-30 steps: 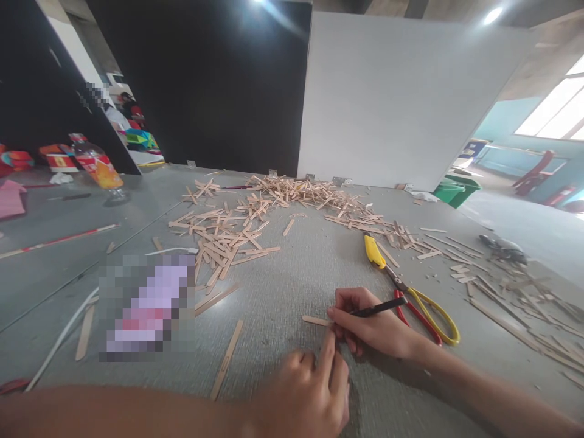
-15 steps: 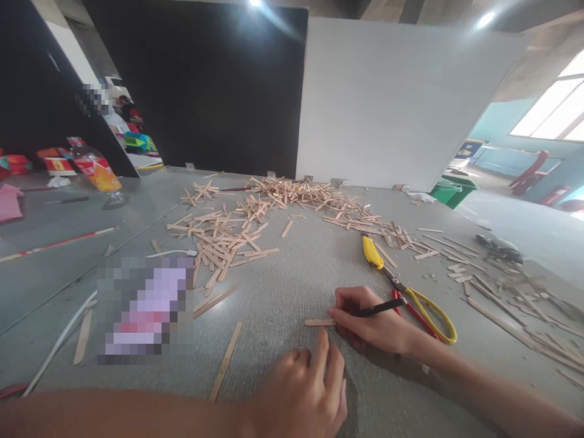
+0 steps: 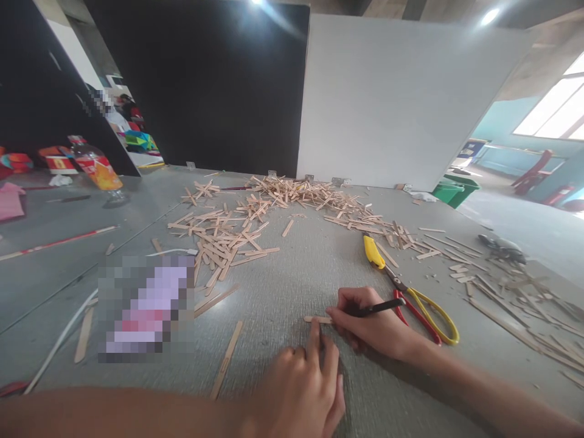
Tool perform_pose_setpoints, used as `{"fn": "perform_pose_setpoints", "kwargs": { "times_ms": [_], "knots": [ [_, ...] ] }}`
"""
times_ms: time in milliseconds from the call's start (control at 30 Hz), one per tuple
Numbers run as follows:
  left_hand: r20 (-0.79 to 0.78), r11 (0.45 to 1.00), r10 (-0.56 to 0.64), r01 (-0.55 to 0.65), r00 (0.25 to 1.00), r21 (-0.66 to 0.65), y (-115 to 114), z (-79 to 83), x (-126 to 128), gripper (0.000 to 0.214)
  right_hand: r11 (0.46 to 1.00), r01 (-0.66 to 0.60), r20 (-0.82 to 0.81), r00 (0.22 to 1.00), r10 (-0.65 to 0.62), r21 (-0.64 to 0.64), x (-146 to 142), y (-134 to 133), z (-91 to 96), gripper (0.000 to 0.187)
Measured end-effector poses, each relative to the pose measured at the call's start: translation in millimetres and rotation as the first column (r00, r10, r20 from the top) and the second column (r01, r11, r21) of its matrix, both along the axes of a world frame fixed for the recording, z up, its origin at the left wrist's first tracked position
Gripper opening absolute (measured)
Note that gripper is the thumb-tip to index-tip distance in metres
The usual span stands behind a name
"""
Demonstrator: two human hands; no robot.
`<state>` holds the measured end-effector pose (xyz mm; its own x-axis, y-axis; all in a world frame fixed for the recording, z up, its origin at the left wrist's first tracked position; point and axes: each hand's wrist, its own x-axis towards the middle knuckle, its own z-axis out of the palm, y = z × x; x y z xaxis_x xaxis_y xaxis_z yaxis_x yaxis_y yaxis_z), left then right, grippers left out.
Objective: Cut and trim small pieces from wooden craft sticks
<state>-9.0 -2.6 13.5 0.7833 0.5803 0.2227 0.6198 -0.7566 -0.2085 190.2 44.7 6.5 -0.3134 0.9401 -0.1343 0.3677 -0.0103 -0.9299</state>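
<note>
A short wooden craft stick point(image 3: 314, 319) lies flat on the grey table point(image 3: 292, 267) in front of me. My left hand point(image 3: 303, 389) reaches in from the bottom with its fingers stretched out, and one fingertip presses on the stick. My right hand point(image 3: 376, 325) is closed round a thin black pen point(image 3: 375, 308), whose tip meets the stick's right end. Just beyond that hand lie yellow-and-red scissors point(image 3: 413, 298).
Heaps of wooden sticks point(image 3: 237, 228) cover the far table, with offcuts point(image 3: 511, 286) at the right. One long stick point(image 3: 227, 359) lies by my left forearm. A white cable point(image 3: 64, 334), a blurred packet point(image 3: 146, 304) and a bottle point(image 3: 97, 167) are at the left.
My left hand has slid a little left and forward, so its fingertip now rests on the stick. The right hand with the pen has barely moved.
</note>
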Motion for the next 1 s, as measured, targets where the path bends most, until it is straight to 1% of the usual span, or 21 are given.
{"fn": "perform_pose_setpoints", "kwargs": {
  "times_ms": [100,167,233,367,500,600,800,1000],
  "knots": [
    [0.006,1.0,-0.006,0.006,1.0,0.006,0.4,-1.5,0.7,0.046,0.993,0.023,0.048,0.998,-0.029,0.112,-2.5,-0.8,1.2,0.039],
    [0.01,1.0,-0.004,0.004,1.0,0.005,0.7,-2.9,1.0,0.049,0.986,0.031,0.062,0.997,-0.041,0.161,-3.7,-0.7,1.1,0.038],
    [0.006,1.0,-0.001,0.001,1.0,0.003,1.0,-3.8,1.1,0.049,0.989,0.024,0.047,0.998,-0.031,0.146,-4.0,-0.2,-0.7,0.037],
    [-0.007,1.0,-0.011,0.011,1.0,-0.002,0.9,-1.0,0.1,0.046,0.997,0.011,-0.023,1.0,-0.009,0.075,-3.4,1.3,-7.2,0.037],
    [-0.055,0.999,-0.029,0.028,0.998,-0.018,-0.2,3.5,-0.8,0.046,0.997,0.033,-0.056,0.998,-0.029,0.065,-3.6,3.4,-10.5,0.037],
    [-0.081,0.999,-0.045,0.043,0.996,-0.023,-1.2,3.2,0.1,0.048,0.998,0.039,-0.071,0.997,-0.035,0.054,-4.5,4.5,-10.2,0.036],
    [-0.067,0.999,-0.033,0.032,0.997,-0.006,-1.3,-1.6,1.2,0.05,0.998,0.044,-0.083,0.996,-0.04,0.053,-4.8,4.1,-10.3,0.036],
    [-0.057,0.999,-0.03,0.029,0.998,-0.013,0.1,-0.2,-0.2,0.051,0.998,0.042,-0.087,0.995,-0.039,0.036,-4.7,3.6,-11.4,0.036]
  ]
}}
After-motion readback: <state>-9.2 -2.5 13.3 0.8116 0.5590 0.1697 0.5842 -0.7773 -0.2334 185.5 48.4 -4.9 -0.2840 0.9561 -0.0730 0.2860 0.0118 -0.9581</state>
